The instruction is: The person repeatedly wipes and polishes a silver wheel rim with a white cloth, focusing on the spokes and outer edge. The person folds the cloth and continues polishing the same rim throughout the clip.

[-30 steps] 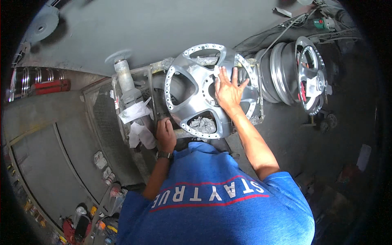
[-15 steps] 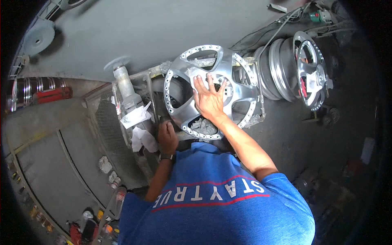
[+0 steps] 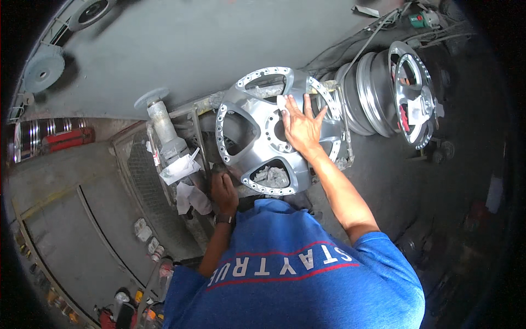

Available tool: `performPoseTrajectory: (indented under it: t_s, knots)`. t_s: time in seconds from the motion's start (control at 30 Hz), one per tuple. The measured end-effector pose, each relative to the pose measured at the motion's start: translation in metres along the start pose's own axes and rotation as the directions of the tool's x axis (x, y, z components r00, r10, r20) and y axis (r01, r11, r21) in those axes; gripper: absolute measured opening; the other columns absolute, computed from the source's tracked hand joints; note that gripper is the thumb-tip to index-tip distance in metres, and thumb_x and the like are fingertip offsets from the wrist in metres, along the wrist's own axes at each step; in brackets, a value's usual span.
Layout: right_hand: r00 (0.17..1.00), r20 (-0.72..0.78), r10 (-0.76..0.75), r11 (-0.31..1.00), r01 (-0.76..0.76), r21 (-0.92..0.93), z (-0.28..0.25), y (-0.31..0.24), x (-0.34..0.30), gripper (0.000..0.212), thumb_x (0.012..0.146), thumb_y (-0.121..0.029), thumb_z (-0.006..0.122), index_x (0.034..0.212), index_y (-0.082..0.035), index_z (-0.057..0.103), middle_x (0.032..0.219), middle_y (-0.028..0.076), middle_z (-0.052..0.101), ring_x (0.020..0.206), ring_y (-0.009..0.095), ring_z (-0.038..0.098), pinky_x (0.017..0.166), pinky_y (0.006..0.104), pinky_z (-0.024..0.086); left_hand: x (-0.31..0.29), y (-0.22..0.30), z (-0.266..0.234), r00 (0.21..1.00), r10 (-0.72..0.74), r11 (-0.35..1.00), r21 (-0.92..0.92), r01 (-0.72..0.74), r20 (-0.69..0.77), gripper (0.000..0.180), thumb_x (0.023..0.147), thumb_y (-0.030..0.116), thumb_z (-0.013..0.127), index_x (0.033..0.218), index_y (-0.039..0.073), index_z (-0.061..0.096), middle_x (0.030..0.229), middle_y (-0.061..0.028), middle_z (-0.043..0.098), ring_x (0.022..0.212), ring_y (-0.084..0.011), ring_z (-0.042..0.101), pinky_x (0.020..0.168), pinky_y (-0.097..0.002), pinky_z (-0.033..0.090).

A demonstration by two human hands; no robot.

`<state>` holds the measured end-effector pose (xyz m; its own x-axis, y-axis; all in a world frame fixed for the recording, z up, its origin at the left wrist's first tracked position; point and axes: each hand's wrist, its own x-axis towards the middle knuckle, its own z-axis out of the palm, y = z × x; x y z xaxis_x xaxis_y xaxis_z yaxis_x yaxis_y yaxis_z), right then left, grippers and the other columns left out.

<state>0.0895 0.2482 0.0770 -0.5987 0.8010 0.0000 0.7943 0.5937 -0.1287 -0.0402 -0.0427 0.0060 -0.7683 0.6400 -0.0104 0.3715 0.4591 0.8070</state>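
A silver wheel face (image 3: pixel 253 143) with wide spokes and small holes around its edge lies on a metal frame in front of me. My right hand (image 3: pixel 302 129) rests flat on its right spokes, fingers spread. A small white piece (image 3: pixel 281 102), perhaps paper or cloth, shows by the fingertips; most of it is hidden under the hand. My left hand (image 3: pixel 223 193) is low beside the wheel's near left edge, with its fingers curled in. Something dark is at those fingers, but I cannot make out what they hold.
Left of the wheel stands a machine with a grey shaft and disc (image 3: pixel 152 97), white paper sheets (image 3: pixel 179 167) lying on it. Silver rims (image 3: pixel 372 93) and another wheel face (image 3: pixel 419 104) are at the right. A green power tool (image 3: pixel 423 20) and cables lie at the far right.
My right hand has slid from the wheel's centre to its right spokes, uncovering the hub. The wheel face has turned somewhat. My left hand stays low at the near left edge.
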Motion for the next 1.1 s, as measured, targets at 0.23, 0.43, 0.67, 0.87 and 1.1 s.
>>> performPoseTrajectory:
  t_s: [0.23, 0.43, 0.67, 0.87, 1.1]
  knots:
    - [0.975, 0.058, 0.214, 0.977, -0.212, -0.031, -0.002, 0.05, 0.068, 0.052, 0.111, -0.041, 0.043, 0.156, -0.019, 0.057, 0.166, 0.001, 0.05, 0.162, 0.038, 0.029, 0.118, 0.0869, 0.008, 0.001, 0.01, -0.006, 0.999, -0.033, 0.999, 0.017, 0.033, 0.01, 0.026, 0.11, 0.02, 0.053, 0.109, -0.001, 0.067, 0.099, -0.024, 0.068, 0.092, -0.0461, 0.065, 0.081, -0.0515, 0.052]
    - [0.859, -0.162, 0.485, 0.783, -0.344, 0.519, -0.046, 0.074, 0.072, 0.042, 0.11, -0.035, 0.055, 0.131, -0.004, 0.073, 0.116, 0.027, 0.076, 0.108, 0.046, 0.074, 0.096, 0.0482, 0.056, -0.004, 0.006, 0.0, 0.997, -0.074, 0.997, 0.022, 0.074, -0.006, 0.027, 0.111, 0.021, 0.051, 0.111, 0.0, 0.068, 0.101, -0.0232, 0.068, 0.093, -0.0451, 0.066, 0.081, -0.0504, 0.053]
    - [0.98, -0.016, -0.199, 0.979, 0.199, 0.04, 0.008, 0.029, -0.003, 0.049, 0.1, -0.018, 0.063, 0.144, 0.002, 0.061, 0.155, 0.022, 0.057, 0.152, 0.038, 0.046, 0.127, 0.0642, 0.027, 0.0, 0.004, 0.008, 0.999, -0.05, 0.999, -0.019, 0.05, 0.002, 0.026, 0.111, 0.02, 0.05, 0.108, 0.0, 0.066, 0.101, -0.0222, 0.068, 0.093, -0.0448, 0.066, 0.079, -0.0514, 0.052]
    - [0.993, -0.075, -0.094, 0.993, 0.098, 0.064, 0.007, 0.015, 0.022, 0.051, 0.11, -0.031, 0.048, 0.149, 0.001, 0.056, 0.157, 0.022, 0.055, 0.152, 0.038, 0.045, 0.124, 0.0718, 0.024, -0.007, -0.01, 0.009, 0.999, -0.007, 0.997, 0.075, 0.01, -0.037, 0.024, 0.11, 0.02, 0.052, 0.109, 0.001, 0.067, 0.1, -0.0223, 0.069, 0.093, -0.0451, 0.066, 0.08, -0.0519, 0.052]
    - [0.984, -0.122, -0.129, 0.989, 0.137, 0.062, 0.023, 0.01, -0.002, 0.045, 0.108, -0.019, 0.05, 0.143, 0.008, 0.059, 0.152, 0.029, 0.057, 0.15, 0.044, 0.046, 0.127, 0.0646, 0.025, -0.001, -0.003, 0.004, 0.999, -0.045, 0.997, 0.06, 0.044, 0.023, 0.027, 0.11, 0.022, 0.052, 0.112, 0.002, 0.069, 0.104, -0.0219, 0.071, 0.094, -0.0453, 0.067, 0.08, -0.0523, 0.053]
